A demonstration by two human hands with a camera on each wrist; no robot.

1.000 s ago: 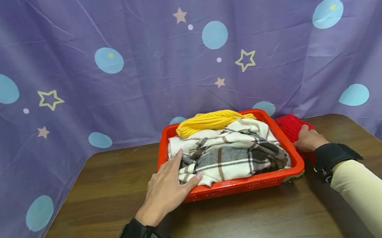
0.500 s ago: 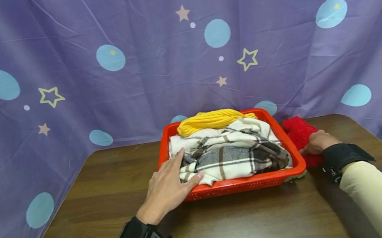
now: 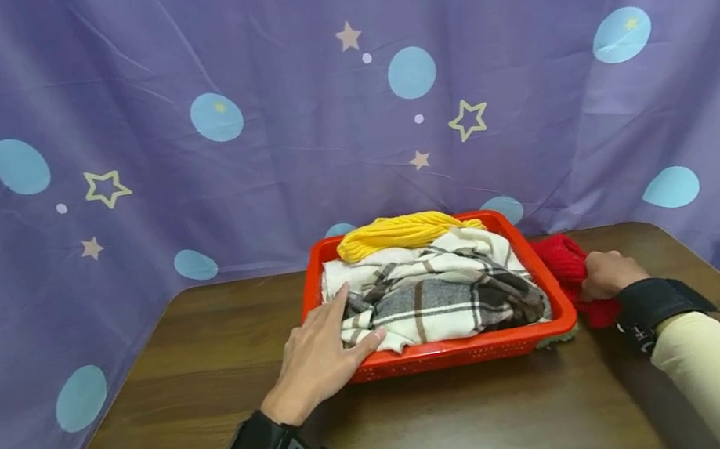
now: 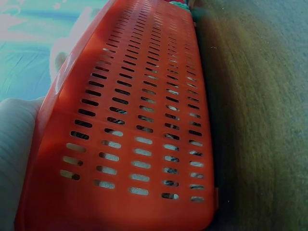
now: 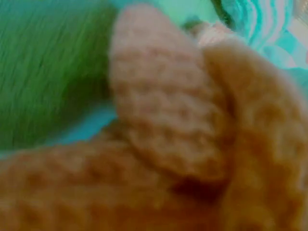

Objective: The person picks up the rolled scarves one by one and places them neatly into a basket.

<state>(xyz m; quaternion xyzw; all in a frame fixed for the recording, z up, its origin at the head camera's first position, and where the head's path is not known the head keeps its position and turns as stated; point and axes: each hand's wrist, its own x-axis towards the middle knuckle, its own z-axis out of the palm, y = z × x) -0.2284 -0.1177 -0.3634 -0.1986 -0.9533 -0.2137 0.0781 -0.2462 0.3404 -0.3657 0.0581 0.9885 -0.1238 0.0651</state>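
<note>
A red plastic basket stands on the table, filled with folded fabrics. On top lies a plaid cloth in white, grey and brown, with a yellow knitted piece behind it. My left hand rests at the basket's front left corner, fingers extended and thumb over the rim. Right of the basket, my right hand grips a red knitted cloth, its fingers partly hidden. Close up in the right wrist view, the knitted cloth looks blurred and orange-brown, folded over itself.
A bit of greenish material pokes out beneath the basket's front right corner. Behind the brown wooden table hangs a purple curtain with stars and dots. The left wrist view shows the basket's slotted wall.
My right hand has shifted slightly right, pulling and bunching the red knitted cloth beside the basket. The left hand and the basket stay in place.
</note>
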